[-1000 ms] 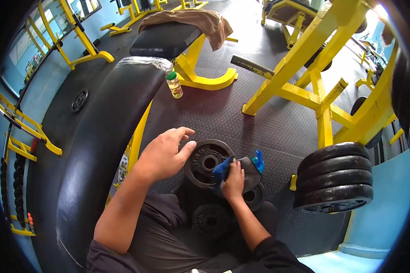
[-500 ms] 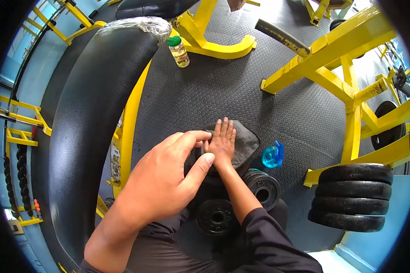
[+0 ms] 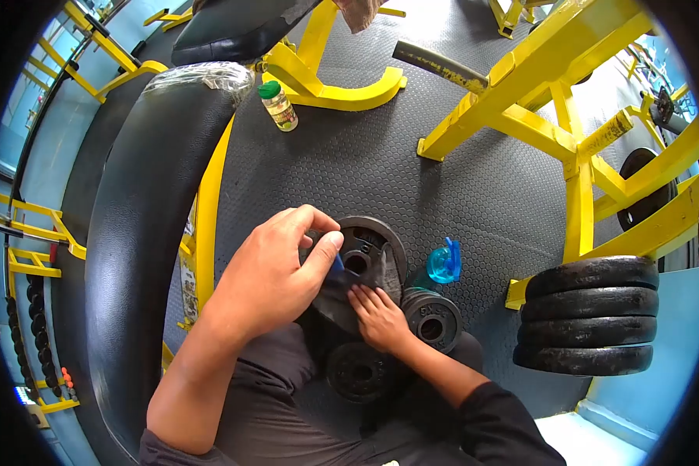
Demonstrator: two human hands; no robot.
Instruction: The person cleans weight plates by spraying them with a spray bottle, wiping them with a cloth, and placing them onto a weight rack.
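My left hand is raised close to the camera, thumb and index finger nearly together. A dark cloth with a blue edge runs out beneath its thumb, and the hand appears closed on it; its other fingers are mostly hidden. My right hand lies on the cloth's right side, fingers stretched out and pointing up-left. The bunched cloth partly covers a large weight plate with a centre hole. Near my right wrist are smaller plates, and another small plate sits closer to my body.
A blue bottle stands right of the plates. A green-lidded jar is on the floor by a yellow frame. A long black padded bench runs along the left. A yellow rack and stacked black plates are at right.
The cloth, earlier spread under my flat right hand, has been drawn back toward me and bunched, uncovering the large plate. My right hand moved toward my body. The view shifted slightly.
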